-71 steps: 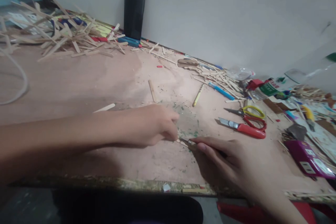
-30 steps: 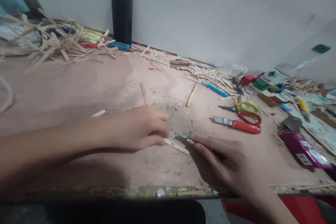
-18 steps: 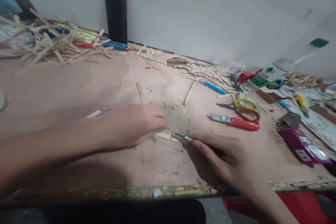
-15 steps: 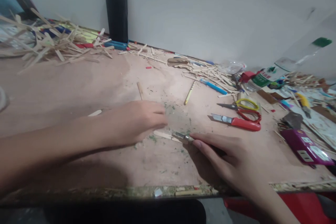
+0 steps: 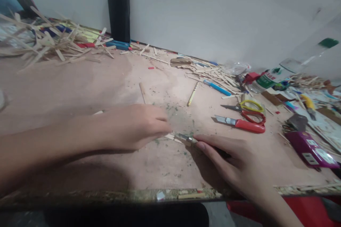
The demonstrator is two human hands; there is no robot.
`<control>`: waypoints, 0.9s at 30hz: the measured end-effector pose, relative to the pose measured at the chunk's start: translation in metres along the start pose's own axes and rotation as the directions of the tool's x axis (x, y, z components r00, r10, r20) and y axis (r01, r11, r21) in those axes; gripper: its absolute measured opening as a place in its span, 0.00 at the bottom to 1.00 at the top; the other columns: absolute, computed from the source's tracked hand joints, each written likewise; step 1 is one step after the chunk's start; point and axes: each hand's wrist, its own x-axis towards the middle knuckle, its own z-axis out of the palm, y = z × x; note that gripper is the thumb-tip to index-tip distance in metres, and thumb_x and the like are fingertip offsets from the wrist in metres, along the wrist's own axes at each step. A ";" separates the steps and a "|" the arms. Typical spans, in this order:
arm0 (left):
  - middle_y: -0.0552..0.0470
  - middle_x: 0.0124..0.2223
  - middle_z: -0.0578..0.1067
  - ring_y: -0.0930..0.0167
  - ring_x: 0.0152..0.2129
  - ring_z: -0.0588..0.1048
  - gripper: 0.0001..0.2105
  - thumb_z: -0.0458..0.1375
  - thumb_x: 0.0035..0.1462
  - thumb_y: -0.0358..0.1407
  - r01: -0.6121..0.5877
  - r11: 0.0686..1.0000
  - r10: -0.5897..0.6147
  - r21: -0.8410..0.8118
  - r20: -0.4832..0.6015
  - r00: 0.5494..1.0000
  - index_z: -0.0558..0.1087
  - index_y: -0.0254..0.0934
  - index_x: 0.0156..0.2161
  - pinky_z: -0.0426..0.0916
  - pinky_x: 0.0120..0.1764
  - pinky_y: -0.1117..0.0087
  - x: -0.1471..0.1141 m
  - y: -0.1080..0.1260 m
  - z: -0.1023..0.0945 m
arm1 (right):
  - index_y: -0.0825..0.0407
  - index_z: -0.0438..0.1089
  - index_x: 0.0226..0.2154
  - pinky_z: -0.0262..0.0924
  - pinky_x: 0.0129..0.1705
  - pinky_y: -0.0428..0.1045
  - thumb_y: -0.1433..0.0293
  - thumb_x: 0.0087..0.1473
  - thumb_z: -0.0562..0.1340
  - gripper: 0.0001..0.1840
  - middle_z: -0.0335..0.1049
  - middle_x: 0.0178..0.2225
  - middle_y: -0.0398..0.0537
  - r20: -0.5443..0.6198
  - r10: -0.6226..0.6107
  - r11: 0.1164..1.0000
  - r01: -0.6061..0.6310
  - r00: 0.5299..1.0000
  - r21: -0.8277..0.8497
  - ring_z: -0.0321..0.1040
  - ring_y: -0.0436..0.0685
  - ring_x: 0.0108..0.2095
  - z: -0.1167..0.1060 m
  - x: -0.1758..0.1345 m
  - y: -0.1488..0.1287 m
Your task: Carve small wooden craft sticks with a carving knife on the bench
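Observation:
My right hand (image 5: pixel 229 156) is closed around a craft knife (image 5: pixel 190 139) with a metal collar, its blade pointing left. Under the blade a pale wooden craft stick (image 5: pixel 169 136) lies on the table; split or cut pieces show along it near the knife. My left hand (image 5: pixel 146 126) comes in from the left, fingers curled together and lowered over the stick's left end. Its fingertips are partly hidden. Green crumbs are scattered about both hands. Beyond the left hand lies another thin stick (image 5: pixel 142 93).
To the right lie a red-handled utility knife (image 5: pixel 249 126), scissors (image 5: pixel 250 108) and a purple box (image 5: pixel 310 149). Farther back are a yellow striped stick (image 5: pixel 193 94), a blue pen (image 5: pixel 217 87), a plastic bottle (image 5: pixel 274 76) and stick piles (image 5: pixel 53 44). A black phone (image 5: pixel 119 14) leans on the wall.
My left hand has shifted slightly right and down, covering the rounded left end of the craft stick. My right hand and the knife have barely moved.

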 end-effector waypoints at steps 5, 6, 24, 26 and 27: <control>0.46 0.42 0.86 0.62 0.37 0.79 0.16 0.56 0.72 0.19 -0.047 0.995 0.045 0.090 0.029 0.999 0.84 0.39 0.45 0.70 0.42 0.61 -0.001 0.003 -0.001 | 0.41 0.94 0.47 0.85 0.35 0.49 0.63 0.79 0.68 0.15 0.95 0.42 0.48 -0.005 0.005 1.000 -0.005 1.000 0.014 0.93 0.62 0.36 0.000 -0.001 0.001; 0.47 0.41 0.86 0.62 0.37 0.79 0.15 0.57 0.72 0.19 -0.037 0.995 0.035 0.097 0.021 0.999 0.83 0.38 0.45 0.70 0.41 0.61 0.000 0.003 -0.001 | 0.41 0.94 0.47 0.85 0.35 0.50 0.63 0.79 0.68 0.15 0.95 0.42 0.48 -0.006 0.007 1.000 -0.007 1.000 0.019 0.93 0.63 0.36 0.000 -0.001 0.002; 0.54 0.38 0.81 0.71 0.35 0.81 0.12 0.64 0.73 0.23 0.160 0.969 -0.169 -0.187 -0.032 0.985 0.86 0.39 0.39 0.70 0.41 0.71 0.004 0.006 0.003 | 0.42 0.92 0.51 0.75 0.32 0.42 0.67 0.79 0.68 0.12 0.85 0.32 0.41 0.092 -0.073 0.997 0.070 0.993 0.037 0.82 0.52 0.29 -0.017 0.008 -0.007; 0.55 0.38 0.82 0.72 0.35 0.81 0.12 0.64 0.73 0.23 0.140 0.964 -0.144 -0.225 0.000 0.990 0.87 0.39 0.39 0.71 0.41 0.72 0.004 0.009 0.002 | 0.43 0.92 0.51 0.74 0.32 0.41 0.67 0.79 0.68 0.13 0.85 0.32 0.40 0.113 -0.078 0.996 0.074 0.990 0.039 0.80 0.51 0.29 -0.021 0.007 -0.008; 0.54 0.38 0.83 0.71 0.35 0.82 0.12 0.64 0.74 0.24 0.140 0.962 -0.143 -0.235 0.006 0.990 0.87 0.39 0.40 0.71 0.42 0.72 0.004 0.010 0.002 | 0.43 0.92 0.51 0.74 0.32 0.41 0.67 0.79 0.68 0.13 0.84 0.32 0.41 0.123 -0.078 0.996 0.074 0.989 0.040 0.80 0.51 0.28 -0.021 0.006 -0.008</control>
